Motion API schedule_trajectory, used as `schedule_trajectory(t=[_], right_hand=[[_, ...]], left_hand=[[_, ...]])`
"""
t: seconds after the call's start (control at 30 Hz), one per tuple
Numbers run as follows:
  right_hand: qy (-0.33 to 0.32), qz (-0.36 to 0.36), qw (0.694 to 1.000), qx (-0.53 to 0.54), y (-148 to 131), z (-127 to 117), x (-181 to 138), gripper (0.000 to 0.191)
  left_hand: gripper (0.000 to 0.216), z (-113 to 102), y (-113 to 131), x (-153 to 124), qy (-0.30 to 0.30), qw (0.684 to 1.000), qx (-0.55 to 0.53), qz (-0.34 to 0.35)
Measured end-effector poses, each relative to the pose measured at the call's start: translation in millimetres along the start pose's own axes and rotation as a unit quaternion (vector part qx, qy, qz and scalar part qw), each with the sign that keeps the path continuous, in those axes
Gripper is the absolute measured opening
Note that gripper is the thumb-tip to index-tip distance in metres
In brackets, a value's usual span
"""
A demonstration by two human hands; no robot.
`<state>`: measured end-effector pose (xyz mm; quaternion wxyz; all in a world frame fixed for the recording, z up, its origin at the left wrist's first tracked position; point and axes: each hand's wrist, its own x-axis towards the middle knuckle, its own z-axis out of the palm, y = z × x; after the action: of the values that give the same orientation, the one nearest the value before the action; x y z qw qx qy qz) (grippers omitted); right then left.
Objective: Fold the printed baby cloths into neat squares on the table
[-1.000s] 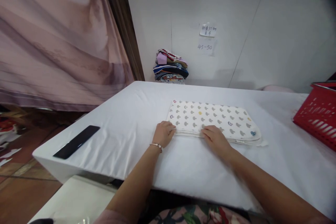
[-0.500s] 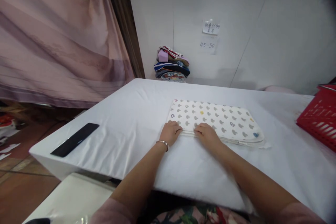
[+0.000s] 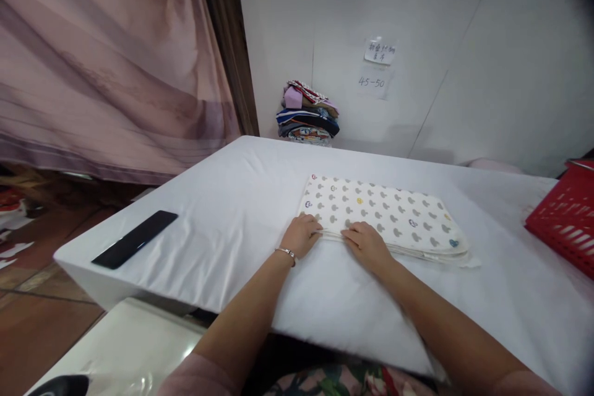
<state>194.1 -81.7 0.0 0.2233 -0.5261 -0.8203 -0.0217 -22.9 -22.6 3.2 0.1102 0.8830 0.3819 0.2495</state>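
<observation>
A folded white cloth (image 3: 375, 207) printed with grey, yellow and blue mushroom-like shapes lies flat on the white-covered table (image 3: 223, 210), its layers showing along the near edge. At its near left corner my left hand (image 3: 301, 236), with a bracelet on the wrist, pinches the edge between thumb and fingers. My right hand (image 3: 366, 244) grips the same near edge a little to the right, fingers on top and thumb low. The undersides of the fingers are hidden.
A dark flat slab (image 3: 134, 239) lies at the table's left. Folded fabrics (image 3: 309, 114) are stacked beyond the far edge by the wall. A red plastic basket (image 3: 563, 216) stands at right. A pink curtain (image 3: 116, 62) hangs at left, and paper notes (image 3: 379, 51) are on the wall.
The view has shifted slightly. Both hands stay at the cloth's near edge, and the right hand's fingers have moved a little along it. The cloth lies practically as before.
</observation>
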Motion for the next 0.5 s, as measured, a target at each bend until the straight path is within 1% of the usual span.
schedule_trajectory(t=[0.17,0.23,0.3,0.37,0.5], right_hand=[[0.006,-0.005,1.000,-0.017,-2.2,1.7,-0.3,0.030],[0.008,-0.005,1.000,-0.023,-3.9,1.6,-0.4,0.030],[0.011,-0.002,1.000,-0.028,-5.6,1.2,-0.3,0.030],[0.012,-0.002,0.999,-0.032,-7.0,0.7,0.2,0.030],[0.012,-0.005,0.999,-0.040,-9.1,0.3,1.3,0.028]], left_hand=[[0.015,0.2,-0.3,0.3,0.004,1.000,0.007,0.005],[0.014,-1.0,-0.9,0.6,0.011,1.000,-0.008,0.005],[0.015,-2.9,-1.9,0.2,0.026,0.999,-0.028,-0.008],[0.018,-4.8,-2.8,-0.7,0.046,0.998,-0.030,-0.039],[0.029,-9.5,-3.6,-2.2,0.089,0.986,0.023,-0.138]])
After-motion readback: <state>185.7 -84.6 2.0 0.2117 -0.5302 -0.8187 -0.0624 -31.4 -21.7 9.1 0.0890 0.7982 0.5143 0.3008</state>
